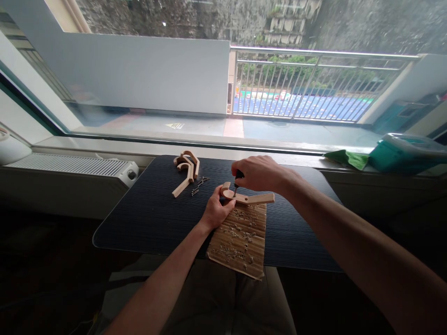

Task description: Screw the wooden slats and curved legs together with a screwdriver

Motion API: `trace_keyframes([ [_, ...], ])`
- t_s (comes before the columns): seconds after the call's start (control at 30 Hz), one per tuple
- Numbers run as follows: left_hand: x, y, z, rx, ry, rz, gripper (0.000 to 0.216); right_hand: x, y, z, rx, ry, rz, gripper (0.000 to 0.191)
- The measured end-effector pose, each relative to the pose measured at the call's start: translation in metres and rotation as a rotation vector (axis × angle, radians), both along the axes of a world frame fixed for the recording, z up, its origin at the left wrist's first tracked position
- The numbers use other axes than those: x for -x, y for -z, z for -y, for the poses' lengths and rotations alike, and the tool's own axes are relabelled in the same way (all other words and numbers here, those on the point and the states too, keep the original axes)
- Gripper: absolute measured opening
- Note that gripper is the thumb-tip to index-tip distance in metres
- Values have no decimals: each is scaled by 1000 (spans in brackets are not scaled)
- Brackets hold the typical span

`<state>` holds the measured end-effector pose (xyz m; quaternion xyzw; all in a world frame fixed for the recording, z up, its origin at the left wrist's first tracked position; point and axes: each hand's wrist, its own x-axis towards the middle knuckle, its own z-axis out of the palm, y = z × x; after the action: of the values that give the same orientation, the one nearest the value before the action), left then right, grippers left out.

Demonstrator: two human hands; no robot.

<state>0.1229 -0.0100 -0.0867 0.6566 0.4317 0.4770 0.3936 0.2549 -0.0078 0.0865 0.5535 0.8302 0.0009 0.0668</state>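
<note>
My right hand (256, 173) is closed around the dark handle of a screwdriver (236, 187), its shaft pointing down. The tip meets a pale wooden hook (260, 199) near its curved end; my fingers hide part of the handle. My left hand (217, 208) grips the hook's curved end between thumb and fingers. A hole shows in the hook's middle, and its straight arm reaches to the right. Beneath the hook lies a piece of corrugated cardboard (240, 237), its surface pitted with many holes, overhanging the table's front edge.
On the dark table (150, 223), several more wooden hooks (190, 170) lie at the back left, beside a few loose screws (199, 185). A radiator (77, 167) stands left of the table. A green cloth (349, 159) and a teal plastic box (407, 156) sit on the right windowsill.
</note>
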Motion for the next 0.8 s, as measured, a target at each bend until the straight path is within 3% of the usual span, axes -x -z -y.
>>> trace_keyframes([
  [0.13,0,1,0,14,3,6,41,3,0,0,39,-13,20,26],
  [0.4,0,-1,0,2,-13,-11,40,3,12,-8,-46,63,21,36],
  [0.8,1,3,-1,10,1,-3,39,2,0,-2,48,-14,68,25],
])
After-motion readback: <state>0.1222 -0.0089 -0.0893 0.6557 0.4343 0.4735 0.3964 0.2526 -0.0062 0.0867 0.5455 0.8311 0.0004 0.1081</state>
